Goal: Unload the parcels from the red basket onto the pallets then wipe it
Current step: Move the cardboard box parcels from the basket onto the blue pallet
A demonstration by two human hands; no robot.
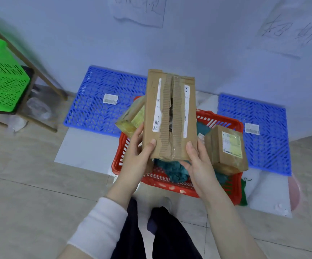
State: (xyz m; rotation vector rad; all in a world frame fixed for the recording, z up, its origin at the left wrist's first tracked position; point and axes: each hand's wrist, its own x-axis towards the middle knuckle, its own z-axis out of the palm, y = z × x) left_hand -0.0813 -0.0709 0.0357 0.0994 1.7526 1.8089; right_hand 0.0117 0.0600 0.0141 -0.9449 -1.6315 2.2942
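I hold a long brown cardboard parcel with torn tape upright above the red basket. My left hand grips its lower left edge and my right hand its lower right corner. A small taped parcel leans in the basket's left side. Another brown parcel with a yellow label rests on the basket's right rim. A teal cloth lies in the basket under the held parcel. Two blue pallets lie on the floor behind: the left pallet and the right pallet.
A green basket sits on a wooden stand at the left. The wall rises just behind the pallets, with paper sheets taped to it. A pink basin shows at the right edge. My legs stand in front of the red basket.
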